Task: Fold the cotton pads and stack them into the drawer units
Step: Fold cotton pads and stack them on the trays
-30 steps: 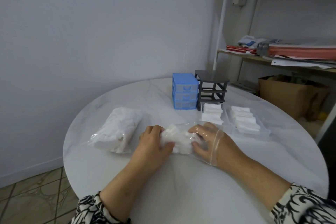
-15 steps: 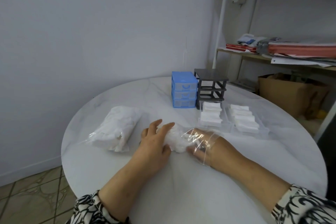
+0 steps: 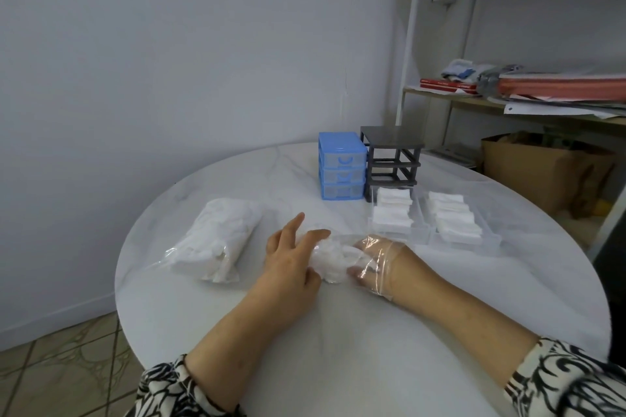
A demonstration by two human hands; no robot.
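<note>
Right hand [image 3: 379, 261] inside clear bag [image 3: 338, 256], grip unclear; left hand [image 3: 291, 259] fingers spread on it.

Round white marble-look surface [image 3: 338, 332], faintly veined, glossy. At its far side, a blue plastic three-drawer unit [image 3: 342, 166], and touching its right flank a dark grey drawer frame [image 3: 393, 159] with open, drawerless slots. Just in front of the frame, two clear plastic drawers side by side: the left drawer [image 3: 393, 220] and the right drawer [image 3: 454, 223], each holding rows of folded white cotton pads. Toward the left edge, a full clear plastic bag of white cotton pads [image 3: 216, 244], lying flat. Near the middle, a smaller crumpled clear bag of pads [image 3: 333, 257].
</note>
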